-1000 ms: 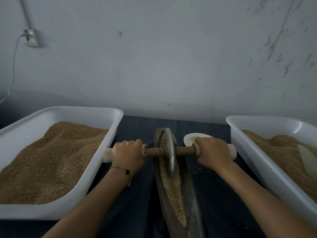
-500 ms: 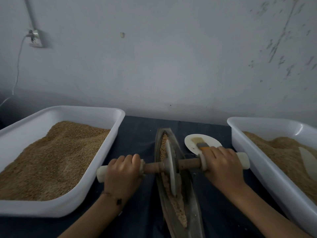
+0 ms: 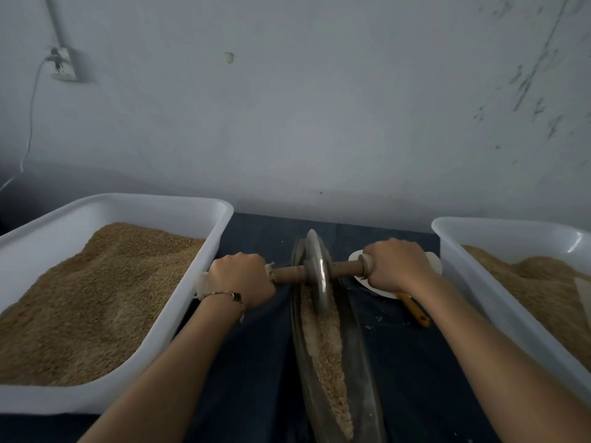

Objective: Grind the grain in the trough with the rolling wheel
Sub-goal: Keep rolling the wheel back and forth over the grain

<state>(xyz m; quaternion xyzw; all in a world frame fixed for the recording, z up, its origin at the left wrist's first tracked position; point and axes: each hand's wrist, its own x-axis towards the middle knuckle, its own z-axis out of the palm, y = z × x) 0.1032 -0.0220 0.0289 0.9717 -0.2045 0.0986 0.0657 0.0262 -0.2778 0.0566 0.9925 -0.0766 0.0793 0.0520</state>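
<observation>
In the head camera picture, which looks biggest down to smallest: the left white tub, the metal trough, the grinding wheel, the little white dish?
1. Left white tub
2. Metal trough
3. Grinding wheel
4. Little white dish, partly hidden by the right hand, so its size is uncertain.

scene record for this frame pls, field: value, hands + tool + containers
left hand: left hand grips the left end of the axle
right hand: right hand grips the right end of the axle
tool: rolling wheel, upright in the trough, at its far end
trough: trough, long and narrow, on dark cloth
grain: grain lies along the trough, nearer than the wheel
containers: left tub and right tub, both holding grain
other: white dish behind the right hand
</observation>
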